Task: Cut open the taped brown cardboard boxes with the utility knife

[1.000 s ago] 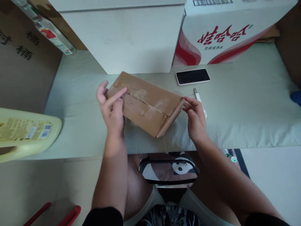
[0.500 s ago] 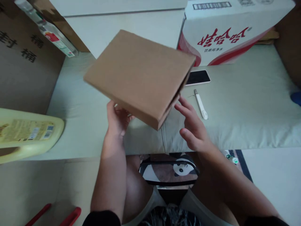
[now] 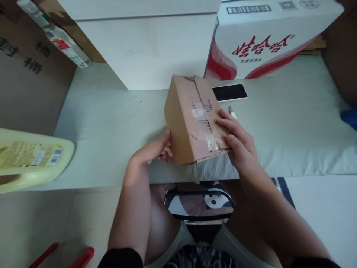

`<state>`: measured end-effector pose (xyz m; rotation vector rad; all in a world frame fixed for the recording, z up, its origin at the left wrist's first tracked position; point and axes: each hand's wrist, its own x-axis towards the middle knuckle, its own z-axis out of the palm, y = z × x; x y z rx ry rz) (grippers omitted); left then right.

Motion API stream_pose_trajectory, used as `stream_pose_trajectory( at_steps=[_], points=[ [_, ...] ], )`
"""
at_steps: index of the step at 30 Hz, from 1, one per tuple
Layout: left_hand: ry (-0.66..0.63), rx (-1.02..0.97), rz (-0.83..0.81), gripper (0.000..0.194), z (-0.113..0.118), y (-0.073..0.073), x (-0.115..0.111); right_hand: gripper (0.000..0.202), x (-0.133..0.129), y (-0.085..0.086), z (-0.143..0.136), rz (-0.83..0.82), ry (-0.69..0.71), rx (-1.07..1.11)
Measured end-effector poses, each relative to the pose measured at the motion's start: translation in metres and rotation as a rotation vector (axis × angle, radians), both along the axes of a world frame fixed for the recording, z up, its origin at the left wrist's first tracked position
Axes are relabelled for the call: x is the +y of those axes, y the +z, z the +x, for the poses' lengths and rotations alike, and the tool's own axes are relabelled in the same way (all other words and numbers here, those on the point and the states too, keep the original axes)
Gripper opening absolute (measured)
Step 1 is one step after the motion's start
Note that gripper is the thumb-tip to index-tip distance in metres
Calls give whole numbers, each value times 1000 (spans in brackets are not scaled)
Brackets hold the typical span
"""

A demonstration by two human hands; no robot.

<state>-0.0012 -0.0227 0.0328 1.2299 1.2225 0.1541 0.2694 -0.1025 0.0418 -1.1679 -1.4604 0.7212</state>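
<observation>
1. The pale green cushion [image 3: 295, 130] runs under the white box [image 3: 156, 56], your landmark. Use its broad, soft surface near you as backing if you need to steady a corner.
2. Right of the white box stands the red-and-white box [image 3: 259, 41]; keep your turns on the near side of both.
3. The brown carton [image 3: 181, 126] is nearer you than the white box, by its near right corner. It is tilted, its taped, seamed face towards you. You can't tell from here whether it touches the cushion.
4. Your right hand [image 3: 242, 149] grasps the carton's right edge, fingers and thumb over the taped face. Spread those fingers flat, so you don't push in the seam.
5. Your left hand [image 3: 153, 149] touches the plain side; its lower fingers are curled. Whether it bears weight, you can't tell. A palm under the low edge would be surer.
6. The phone [image 3: 231, 93] lies just off the white box's near right corner; swing the carton clear of it.
7. The slim white tool [image 3: 232, 112], partly hidden, lies nearer you than the phone; mind your knuckles there.
</observation>
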Motion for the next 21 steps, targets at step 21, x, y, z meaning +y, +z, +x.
stream_pose_trajectory(
  at_steps=[21],
  points=[
    [341, -486, 755, 90, 5, -21, 27, 35, -1, -11, -24, -78, 192, 25]
  ],
)
